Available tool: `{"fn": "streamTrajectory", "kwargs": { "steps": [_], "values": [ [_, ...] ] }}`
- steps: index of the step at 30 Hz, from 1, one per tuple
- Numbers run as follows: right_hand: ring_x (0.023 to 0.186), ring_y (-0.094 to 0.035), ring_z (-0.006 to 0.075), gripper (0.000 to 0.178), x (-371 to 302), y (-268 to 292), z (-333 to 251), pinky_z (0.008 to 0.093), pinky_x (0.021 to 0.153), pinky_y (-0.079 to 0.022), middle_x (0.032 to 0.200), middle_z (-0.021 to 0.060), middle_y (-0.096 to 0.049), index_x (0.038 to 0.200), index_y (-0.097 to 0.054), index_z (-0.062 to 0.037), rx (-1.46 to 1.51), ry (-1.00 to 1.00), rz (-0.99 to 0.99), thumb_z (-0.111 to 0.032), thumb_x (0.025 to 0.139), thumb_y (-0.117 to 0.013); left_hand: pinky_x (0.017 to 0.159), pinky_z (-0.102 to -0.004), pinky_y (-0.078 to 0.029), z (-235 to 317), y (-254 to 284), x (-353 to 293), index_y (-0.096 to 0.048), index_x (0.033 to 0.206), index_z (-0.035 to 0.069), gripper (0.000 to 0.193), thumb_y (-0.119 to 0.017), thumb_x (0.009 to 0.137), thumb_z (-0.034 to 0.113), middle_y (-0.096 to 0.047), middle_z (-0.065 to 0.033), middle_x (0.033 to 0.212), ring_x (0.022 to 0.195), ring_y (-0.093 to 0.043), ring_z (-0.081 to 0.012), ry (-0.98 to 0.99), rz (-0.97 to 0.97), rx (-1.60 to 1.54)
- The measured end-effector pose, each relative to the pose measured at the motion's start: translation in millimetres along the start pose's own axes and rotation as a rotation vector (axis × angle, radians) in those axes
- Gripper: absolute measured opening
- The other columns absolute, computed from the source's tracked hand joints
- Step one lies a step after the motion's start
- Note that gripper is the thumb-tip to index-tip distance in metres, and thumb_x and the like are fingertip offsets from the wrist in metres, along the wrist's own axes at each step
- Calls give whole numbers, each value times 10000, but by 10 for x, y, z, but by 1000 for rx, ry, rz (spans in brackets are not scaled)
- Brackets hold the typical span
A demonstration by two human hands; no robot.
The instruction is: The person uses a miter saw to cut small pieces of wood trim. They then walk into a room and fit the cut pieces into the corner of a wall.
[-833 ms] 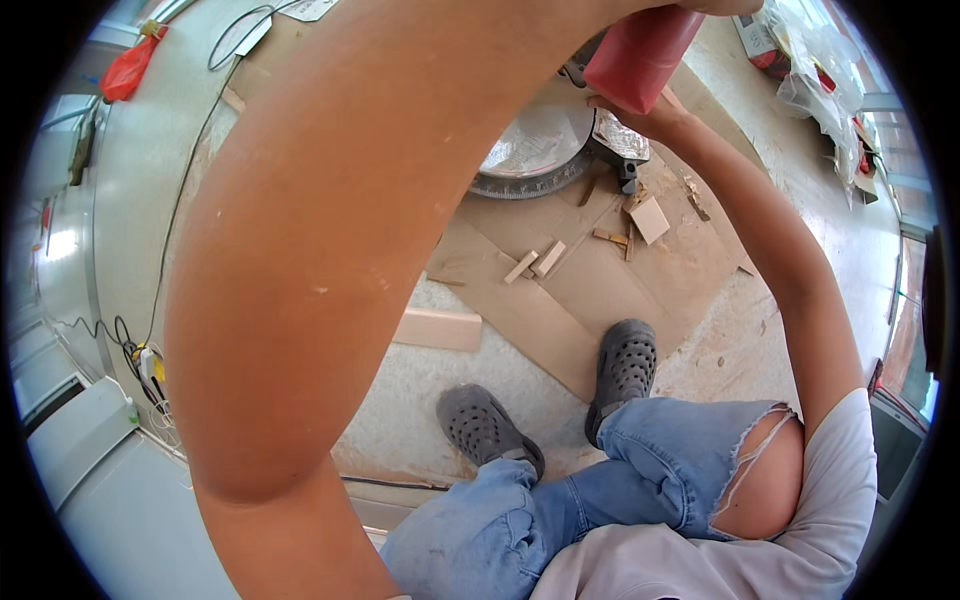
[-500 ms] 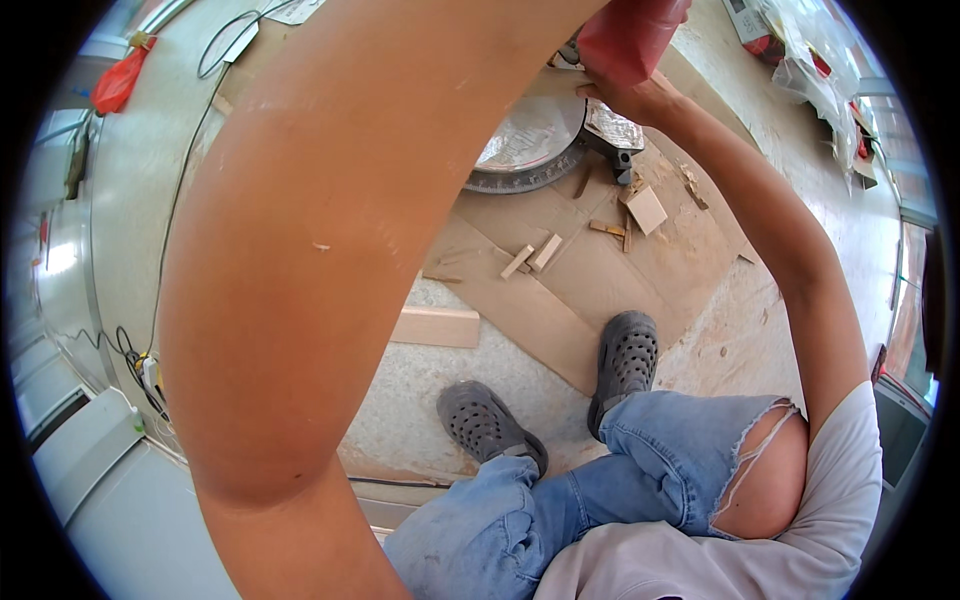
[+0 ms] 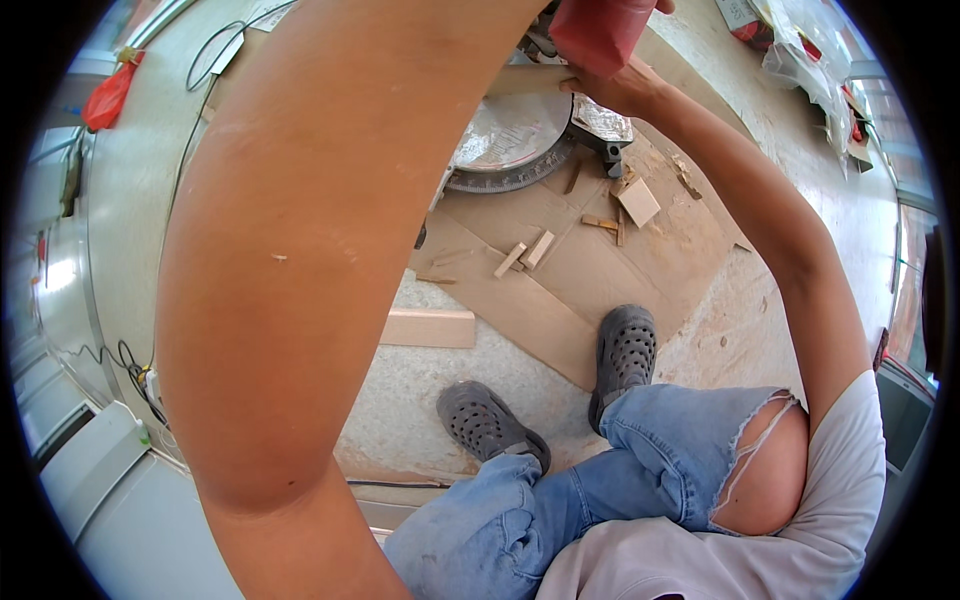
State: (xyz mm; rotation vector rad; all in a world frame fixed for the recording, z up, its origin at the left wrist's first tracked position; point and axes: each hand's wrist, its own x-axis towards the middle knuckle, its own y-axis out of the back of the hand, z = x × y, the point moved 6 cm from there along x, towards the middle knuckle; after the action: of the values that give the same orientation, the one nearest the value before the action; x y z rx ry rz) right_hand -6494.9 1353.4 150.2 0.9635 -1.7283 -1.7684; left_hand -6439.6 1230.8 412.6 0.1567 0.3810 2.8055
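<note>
My left arm crosses the near view as a large shape and runs out past the top edge. Only a fingertip of my left hand [image 3: 665, 6] shows, curled at the side of a red saw handle [image 3: 600, 35]; the rest is hidden. Under the handle is a mitre saw with a round silver turntable [image 3: 512, 135] and a curved scale. Reaching round from the right, my right hand [image 3: 622, 90] has its fingers closed at the end of a wooden strip [image 3: 530, 80] lying across the saw. The red handle covers part of that hand.
Cardboard [image 3: 560, 300] lies under the saw, with small wood offcuts [image 3: 538, 250] and a square block [image 3: 638, 202] on it. A longer board [image 3: 430, 328] rests near my clogs [image 3: 626, 350]. Plastic bags [image 3: 810, 70] sit far right; a black cable [image 3: 200, 60] runs at left.
The view has shifted slightly, so saw, handle and offcuts appear a little further left and up. My right hand stays at the wooden strip, and the red handle remains above the saw.
</note>
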Motion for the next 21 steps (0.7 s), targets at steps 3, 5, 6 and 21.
{"fn": "streamTrajectory", "kwargs": {
  "steps": [3, 5, 6, 21],
  "values": [
    [1149, -650, 331, 410, 6, -68, 56, 439, 978, -524, 1124, 161, -718, 1205, -669, -13, 4, 14, 49, -365, 1006, -603, 572, -423, -606, -55, -48, 48, -631, 1043, -123, 251, -526, 934, 78, -682, -248, 846, 645, -704, -329, 42, 18, -72],
    [1145, -650, 332, 407, 20, -98, 59, 438, 979, -522, 1114, 165, -718, 1181, -677, -7, -11, 20, 72, -367, 1006, -603, 569, -419, -603, -86, -64, 71, -627, 1039, -114, 239, -538, 928, 78, -675, -241, 846, 645, -697, -323, 63, 29, -105],
    [1144, -649, 332, 408, 24, -109, 60, 438, 979, -521, 1106, 166, -719, 1170, -681, -4, -20, 6, 51, -369, 1007, -601, 568, -417, -602, -94, -68, 78, -624, 1036, -109, 232, -543, 925, 78, -671, -237, 846, 645, -694, -320, 71, 35, -119],
    [1143, -653, 328, 427, 0, -92, 46, 438, 983, -517, 1089, 173, -729, 1188, -667, 8, -82, 38, 76, -374, 1010, -598, 583, -416, -592, -45, -153, 53, -614, 1024, -74, 206, -560, 940, 107, -647, -194, 842, 650, -668, -294, 232, 98, -55]
  ]
}}
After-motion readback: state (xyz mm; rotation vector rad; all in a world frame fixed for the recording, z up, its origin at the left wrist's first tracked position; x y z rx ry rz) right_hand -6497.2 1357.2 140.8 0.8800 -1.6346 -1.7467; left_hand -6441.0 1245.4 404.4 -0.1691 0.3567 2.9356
